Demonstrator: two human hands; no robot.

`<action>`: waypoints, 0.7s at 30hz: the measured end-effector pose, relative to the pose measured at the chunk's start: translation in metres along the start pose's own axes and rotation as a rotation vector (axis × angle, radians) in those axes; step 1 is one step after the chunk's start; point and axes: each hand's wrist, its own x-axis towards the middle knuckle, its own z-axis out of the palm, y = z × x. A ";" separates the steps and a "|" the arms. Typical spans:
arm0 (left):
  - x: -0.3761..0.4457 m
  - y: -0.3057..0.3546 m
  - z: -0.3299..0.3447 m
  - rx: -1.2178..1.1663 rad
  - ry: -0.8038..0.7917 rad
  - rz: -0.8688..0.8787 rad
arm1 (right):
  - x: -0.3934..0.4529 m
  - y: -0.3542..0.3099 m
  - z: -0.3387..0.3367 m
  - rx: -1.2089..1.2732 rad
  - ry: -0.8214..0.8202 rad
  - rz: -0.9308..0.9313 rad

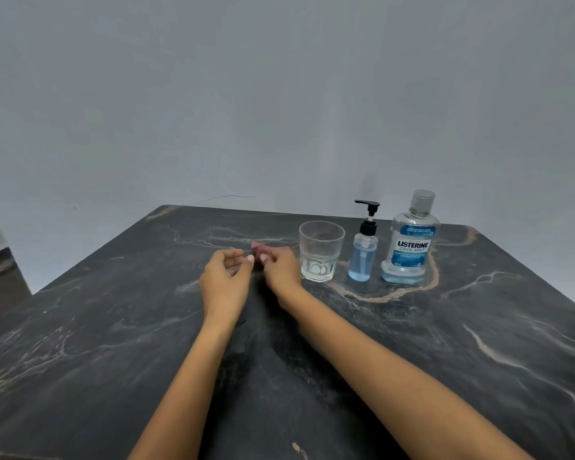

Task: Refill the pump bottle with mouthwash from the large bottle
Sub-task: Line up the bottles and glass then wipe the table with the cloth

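Note:
A small clear pump bottle [363, 257] with a black pump head stands upright at the back right, partly filled with blue liquid. To its right stands the large mouthwash bottle [411, 247], capped, with a blue label and little liquid at its bottom. Both hands rest on the table to the left of these. My right hand [281, 270] pinches a small pink object [259, 248] at its fingertips. My left hand [224, 277] is beside it, fingers curled and apart, thumb near the pink object; whether it touches it I cannot tell.
An empty clear glass tumbler [321, 250] stands just right of my right hand, left of the pump bottle. The dark marble table [113, 327] ends at a grey wall behind; its right edge slopes down past the large bottle.

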 end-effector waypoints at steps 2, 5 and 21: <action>-0.004 0.006 -0.003 -0.001 -0.022 -0.005 | -0.010 -0.009 -0.015 0.191 -0.038 0.064; -0.017 0.015 -0.011 0.004 -0.105 0.017 | -0.034 -0.020 -0.052 0.462 -0.148 0.188; -0.111 -0.001 -0.046 0.785 -0.757 0.339 | -0.167 0.057 -0.251 -0.860 -0.208 -0.158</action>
